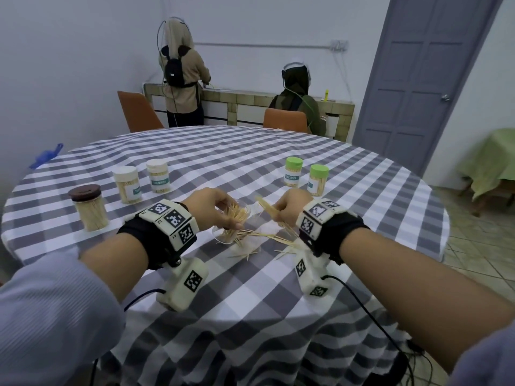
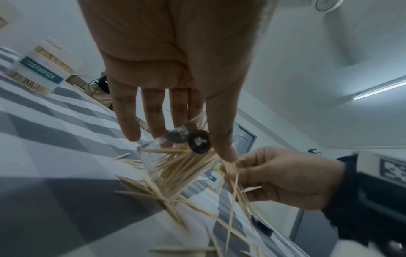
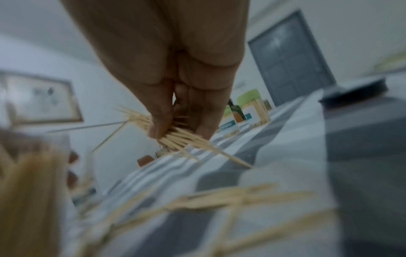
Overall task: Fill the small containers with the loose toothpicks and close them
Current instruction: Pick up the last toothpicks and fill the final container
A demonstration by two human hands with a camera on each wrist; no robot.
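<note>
A clear open container partly filled with toothpicks leans tilted on the checked table, and my left hand grips it between thumb and fingers. The left wrist view shows the container under my left hand. Just right of it, my right hand pinches a bundle of toothpicks above the table. The same bundle sits between thumb and fingers of my right hand. Loose toothpicks lie scattered below both hands.
Closed, filled containers stand behind: a brown-lidded jar at left, two white-lidded ones, and two green-lidded ones. A dark round lid lies near my right wrist. Two people and orange chairs are beyond the table.
</note>
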